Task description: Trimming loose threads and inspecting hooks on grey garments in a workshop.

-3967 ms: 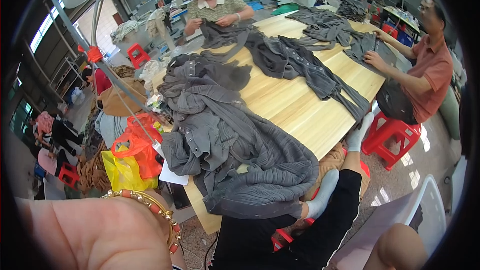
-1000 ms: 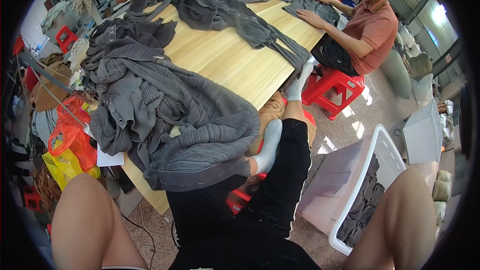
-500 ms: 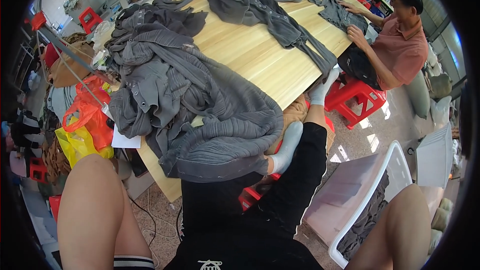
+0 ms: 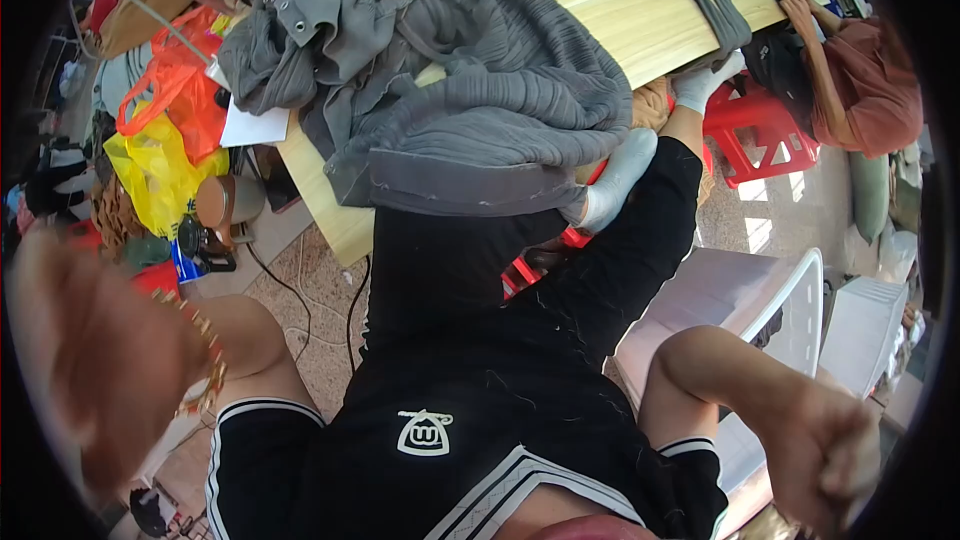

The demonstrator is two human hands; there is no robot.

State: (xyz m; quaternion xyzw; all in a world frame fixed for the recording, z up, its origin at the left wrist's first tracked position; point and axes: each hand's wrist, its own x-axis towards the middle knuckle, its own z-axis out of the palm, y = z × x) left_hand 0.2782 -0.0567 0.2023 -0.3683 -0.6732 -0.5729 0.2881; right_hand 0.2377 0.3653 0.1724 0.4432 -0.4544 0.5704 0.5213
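Both my hands are raised beside my body, away from the table. My left hand (image 4: 100, 350), with a beaded bracelet (image 4: 205, 350) at its wrist, is so smeared by motion that its fingers cannot be made out. At the right, my right hand (image 4: 850, 460) is bent back toward me, its fingers curled in and slightly blurred; nothing shows in it. In front of me a heap of dark grey ribbed garments (image 4: 500, 130) lies on the table, its wide hem hanging over the near edge above my lap. Metal eyelets dot part of the cloth.
The pale wooden table (image 4: 600, 10) holds more grey garments. Red (image 4: 190, 80) and yellow (image 4: 150, 175) plastic bags stand left. At right are a red stool (image 4: 760, 140), a seated person (image 4: 870, 85) handling grey cloth, and a white bin (image 4: 700, 290). Cables (image 4: 300, 310) cross the floor.
The view has tipped down toward my body. Both hands have come into sight, the left raised at the left edge and the right at the right. The garment heap looks unmoved on the table.
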